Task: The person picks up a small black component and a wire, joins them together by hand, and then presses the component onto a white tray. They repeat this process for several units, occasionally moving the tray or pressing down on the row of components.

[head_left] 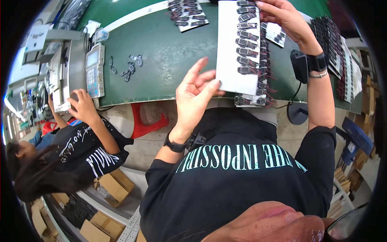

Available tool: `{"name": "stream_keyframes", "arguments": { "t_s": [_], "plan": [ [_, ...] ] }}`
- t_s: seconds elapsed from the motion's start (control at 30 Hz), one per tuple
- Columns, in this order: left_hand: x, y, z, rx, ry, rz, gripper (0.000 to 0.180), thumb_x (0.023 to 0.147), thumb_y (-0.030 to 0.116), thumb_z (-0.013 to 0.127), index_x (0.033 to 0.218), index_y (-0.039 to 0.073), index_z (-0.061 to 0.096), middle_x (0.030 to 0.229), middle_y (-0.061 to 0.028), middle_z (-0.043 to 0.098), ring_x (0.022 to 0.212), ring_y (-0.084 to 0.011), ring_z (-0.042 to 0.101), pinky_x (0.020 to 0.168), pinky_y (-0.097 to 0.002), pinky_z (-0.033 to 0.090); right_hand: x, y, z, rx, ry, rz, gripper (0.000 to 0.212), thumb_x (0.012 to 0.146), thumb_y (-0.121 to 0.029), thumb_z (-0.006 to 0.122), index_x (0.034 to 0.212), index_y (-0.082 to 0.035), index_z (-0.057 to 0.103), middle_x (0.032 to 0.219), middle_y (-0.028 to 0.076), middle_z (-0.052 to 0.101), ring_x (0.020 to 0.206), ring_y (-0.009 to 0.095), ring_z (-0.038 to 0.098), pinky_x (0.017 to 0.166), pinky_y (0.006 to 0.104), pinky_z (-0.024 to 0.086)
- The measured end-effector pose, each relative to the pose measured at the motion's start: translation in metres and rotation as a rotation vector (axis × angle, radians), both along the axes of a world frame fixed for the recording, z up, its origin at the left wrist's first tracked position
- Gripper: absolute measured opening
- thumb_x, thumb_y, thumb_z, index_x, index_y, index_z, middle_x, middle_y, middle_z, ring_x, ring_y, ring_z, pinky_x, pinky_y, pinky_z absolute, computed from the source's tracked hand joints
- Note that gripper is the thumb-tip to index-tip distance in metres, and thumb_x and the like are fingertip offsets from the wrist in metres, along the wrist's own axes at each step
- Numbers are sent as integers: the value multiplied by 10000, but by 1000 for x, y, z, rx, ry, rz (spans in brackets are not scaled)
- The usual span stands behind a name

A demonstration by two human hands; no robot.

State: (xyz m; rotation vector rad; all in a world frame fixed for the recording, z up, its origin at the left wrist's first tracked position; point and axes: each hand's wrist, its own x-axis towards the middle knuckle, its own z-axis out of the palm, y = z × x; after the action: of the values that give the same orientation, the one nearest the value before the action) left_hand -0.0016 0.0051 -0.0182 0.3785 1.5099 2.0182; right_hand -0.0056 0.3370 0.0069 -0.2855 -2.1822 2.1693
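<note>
A long white card (231, 48) with a row of small black modules (246, 52) along its right side, thin red wires trailing from them, is held over the table's near edge. At the card's lower left edge, my left hand (192, 97) grips it between thumb and curled fingers, the index finger pointing away. My right hand (284, 18) pinches the far right edge, its thumb beside the topmost modules; some of its fingertips are hidden. Beneath the card, another row of wired modules (264, 86) shows along the right and at the bottom.
Loose black parts (130, 68) lie on the green table (161, 72). Another loaded card (193, 18) rests farther back, and many stacked ones (334, 52) stand at right. A black device on a stand (299, 66) is beside my right forearm. A co-worker's hand (84, 105) is left, near a keypad unit (95, 70).
</note>
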Motion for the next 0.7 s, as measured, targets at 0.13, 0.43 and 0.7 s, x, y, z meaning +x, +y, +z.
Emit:
{"name": "stream_keyframes", "arguments": {
  "t_s": [0.13,0.43,0.7],
  "plan": [
    [9,6,9,-42,-145,-209,647,924,-12,660,1495,-3,356,1133,-147,661,901,-137,674,753,-260,577,18,16,-18,193,15,65,346,995,-214,592,1265,-2,637,1045,63,699,953,120,643,891,283,501],
    [24,18,-8,-463,383,-224,516,869,77,742,1349,10,565,816,-40,655,662,-80,587,591,-261,502,43,17,-52,443,32,2,320,990,-202,620,1216,17,677,1102,35,702,1023,90,611,955,245,459],
    [10,11,-16,-481,733,-114,541,927,169,705,1410,16,514,1211,-156,641,969,-197,644,873,-320,512,75,-23,-47,341,267,-457,354,1029,-254,523,1247,10,616,1043,130,692,992,236,650,891,351,493]
  ]
}}
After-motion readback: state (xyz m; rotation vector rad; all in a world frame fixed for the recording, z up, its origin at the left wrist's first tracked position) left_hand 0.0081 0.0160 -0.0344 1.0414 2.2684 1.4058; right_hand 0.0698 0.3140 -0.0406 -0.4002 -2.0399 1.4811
